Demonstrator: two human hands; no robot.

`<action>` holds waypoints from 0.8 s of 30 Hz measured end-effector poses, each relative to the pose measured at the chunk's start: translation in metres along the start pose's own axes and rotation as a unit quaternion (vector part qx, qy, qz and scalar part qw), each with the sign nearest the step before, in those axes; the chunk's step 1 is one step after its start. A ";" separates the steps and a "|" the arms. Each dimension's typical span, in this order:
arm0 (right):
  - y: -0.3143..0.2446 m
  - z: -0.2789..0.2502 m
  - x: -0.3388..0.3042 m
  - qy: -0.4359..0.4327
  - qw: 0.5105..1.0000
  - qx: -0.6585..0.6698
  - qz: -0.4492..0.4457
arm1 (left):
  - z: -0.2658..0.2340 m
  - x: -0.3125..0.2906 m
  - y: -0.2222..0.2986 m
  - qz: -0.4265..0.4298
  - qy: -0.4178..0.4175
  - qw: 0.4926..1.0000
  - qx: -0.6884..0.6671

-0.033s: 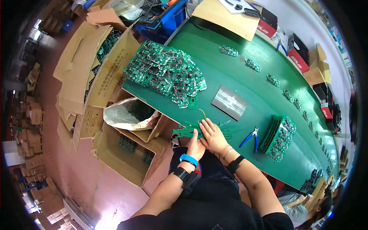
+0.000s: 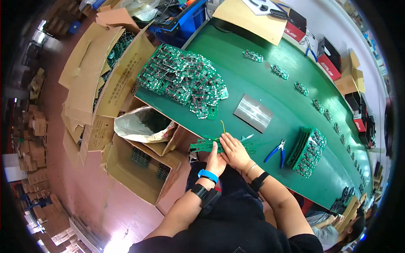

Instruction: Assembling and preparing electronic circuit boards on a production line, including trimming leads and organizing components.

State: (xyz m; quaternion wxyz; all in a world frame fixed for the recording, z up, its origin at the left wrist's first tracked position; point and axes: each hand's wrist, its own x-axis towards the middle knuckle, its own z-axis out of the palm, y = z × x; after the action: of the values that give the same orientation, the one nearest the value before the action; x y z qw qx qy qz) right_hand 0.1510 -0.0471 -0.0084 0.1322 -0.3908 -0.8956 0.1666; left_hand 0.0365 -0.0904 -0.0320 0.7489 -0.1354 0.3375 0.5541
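A bundle of thin green circuit-board strips [image 2: 201, 145] lies across the table's near edge, its ends fanning out at both sides. My left hand [image 2: 215, 162] is closed on it from below, thumb upward. Over the bundle's middle rests my right hand [image 2: 235, 152], its long fingers together and pressed around the strips, touching the left hand. A thin yellow wire [image 2: 222, 126] sticks up beyond the right fingertips; its lower end is hidden. Blue-handled pliers [image 2: 276, 153] lie to the right, beside a stack of populated green circuit boards [image 2: 308, 152].
A large heap of circuit boards [image 2: 181, 78] covers the table's far left. A metal plate [image 2: 253, 113] lies mid-table. Single boards [image 2: 279, 71] form a line along the back. Cardboard boxes [image 2: 126, 168] and a white sack [image 2: 137, 125] stand at left. Another person [image 2: 333, 232] sits far right.
My right fingertips have shifted slightly nearer to me, and the yellow wire's tip stands a little more upright. The strip ends at the right have moved slightly.
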 end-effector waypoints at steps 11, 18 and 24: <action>0.002 -0.006 -0.003 -0.030 0.991 0.030 -0.127 | -0.017 -0.013 0.002 -0.039 0.082 0.995 -0.051; 0.001 -0.012 -0.001 -0.077 0.983 0.017 -0.166 | -0.021 -0.021 0.008 -0.038 0.096 0.992 -0.070; -0.002 -0.014 -0.001 -0.061 0.989 0.019 -0.134 | -0.017 -0.020 0.011 -0.042 0.098 0.994 -0.023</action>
State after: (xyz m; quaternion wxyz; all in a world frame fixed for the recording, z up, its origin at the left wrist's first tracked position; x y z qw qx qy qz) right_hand 0.1550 -0.0463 0.0051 0.1055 -0.2541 -0.9429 0.1877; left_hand 0.0178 -0.1107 -0.0295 0.7317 -0.2205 0.3900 0.5138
